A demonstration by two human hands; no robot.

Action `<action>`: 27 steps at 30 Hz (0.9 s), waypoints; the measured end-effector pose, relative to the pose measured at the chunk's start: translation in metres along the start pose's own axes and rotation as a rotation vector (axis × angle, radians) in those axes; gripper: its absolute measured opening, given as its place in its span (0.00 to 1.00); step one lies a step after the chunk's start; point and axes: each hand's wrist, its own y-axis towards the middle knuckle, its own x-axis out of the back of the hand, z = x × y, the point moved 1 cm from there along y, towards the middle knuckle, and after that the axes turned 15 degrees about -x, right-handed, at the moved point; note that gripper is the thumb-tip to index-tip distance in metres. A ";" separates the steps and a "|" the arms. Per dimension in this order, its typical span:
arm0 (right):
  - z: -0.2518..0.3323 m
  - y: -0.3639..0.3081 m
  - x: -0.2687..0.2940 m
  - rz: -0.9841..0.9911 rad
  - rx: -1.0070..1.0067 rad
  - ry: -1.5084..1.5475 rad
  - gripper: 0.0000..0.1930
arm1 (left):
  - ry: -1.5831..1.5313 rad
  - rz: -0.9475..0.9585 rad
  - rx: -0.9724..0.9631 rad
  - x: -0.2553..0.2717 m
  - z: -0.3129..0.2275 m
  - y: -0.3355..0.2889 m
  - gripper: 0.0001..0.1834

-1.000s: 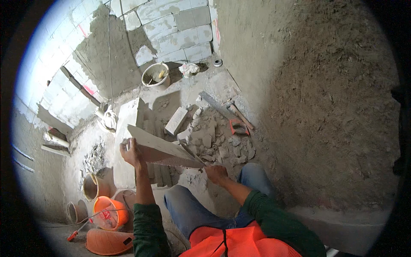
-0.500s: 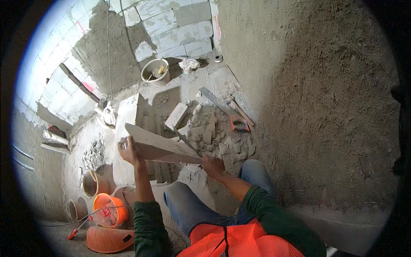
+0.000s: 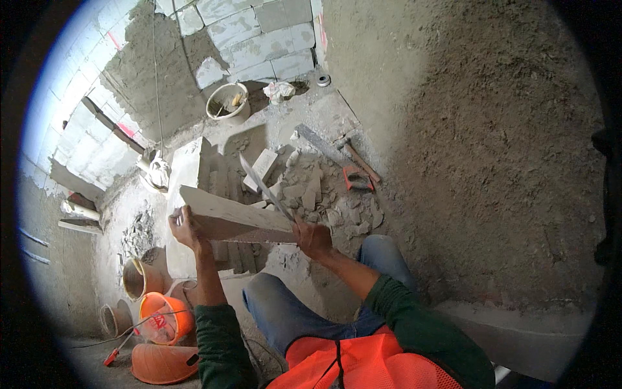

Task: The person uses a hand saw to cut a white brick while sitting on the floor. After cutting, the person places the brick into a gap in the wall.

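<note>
My left hand is closed round the left end of a pale, wedge-shaped block piece, which I hold tilted above the rubble in front of my knees. My right hand grips a long, narrow metal blade at the block's right end. The blade's handle is hidden in my fist, and its tip points up and away to the left, above the far edge of the block. Whether the right fingers also touch the block, I cannot tell.
A larger pale block and broken chunks lie beneath. Beyond them rest a handsaw and a hammer. Farther off stands a white bucket. An orange bucket and orange hard hat sit lower left. A rough wall rises on the right.
The blade has swung up off the block, its tip now higher and farther left. My right hand has turned with it. The block stays in my left hand, and the whole view has shifted slightly.
</note>
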 end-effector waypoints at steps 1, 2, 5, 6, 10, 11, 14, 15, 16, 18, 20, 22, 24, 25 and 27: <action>0.002 -0.001 0.002 -0.043 -0.033 0.076 0.18 | -0.049 -0.029 0.053 0.002 0.002 0.001 0.13; 0.002 -0.004 0.003 -0.150 -0.006 0.190 0.17 | 0.068 -0.001 -0.028 0.003 0.004 0.001 0.13; -0.019 -0.024 -0.006 0.153 -0.078 -0.096 0.23 | 0.053 0.017 -0.038 0.005 0.011 0.004 0.13; -0.028 -0.027 -0.010 0.190 -0.137 -0.099 0.22 | 0.063 0.020 -0.041 0.005 0.012 0.003 0.13; -0.033 -0.017 -0.018 0.123 -0.140 -0.043 0.20 | 0.077 0.022 -0.069 0.005 0.012 0.003 0.13; -0.029 -0.010 -0.016 0.037 -0.067 -0.018 0.20 | 0.091 -0.013 -0.021 0.004 0.013 0.002 0.13; -0.012 -0.007 -0.011 -0.159 -0.011 0.116 0.19 | 0.019 -0.015 0.013 0.008 0.011 0.000 0.13; -0.009 -0.008 -0.008 -0.279 0.056 0.182 0.19 | -0.009 -0.023 0.022 0.008 0.010 0.000 0.13; -0.011 -0.015 -0.007 -0.161 0.019 0.081 0.18 | 0.037 -0.020 0.024 0.008 0.008 -0.001 0.13; -0.018 -0.026 -0.006 0.009 0.041 -0.070 0.17 | 0.091 0.004 0.010 0.007 0.004 -0.002 0.14; -0.023 -0.027 -0.006 -0.015 0.065 -0.191 0.15 | 0.124 0.032 -0.053 0.005 -0.002 -0.006 0.14; -0.022 -0.020 -0.008 -0.041 0.101 -0.225 0.15 | 0.098 0.018 -0.086 -0.001 -0.008 -0.005 0.14; -0.016 -0.011 -0.014 -0.015 0.126 -0.202 0.15 | 0.076 -0.033 -0.021 0.001 -0.011 -0.012 0.15; -0.014 -0.006 -0.015 -0.137 0.158 -0.106 0.15 | 0.077 -0.024 0.011 0.000 -0.011 -0.014 0.15; -0.012 -0.010 -0.018 -0.364 0.283 0.143 0.16 | 0.081 -0.014 0.048 0.003 -0.014 -0.015 0.16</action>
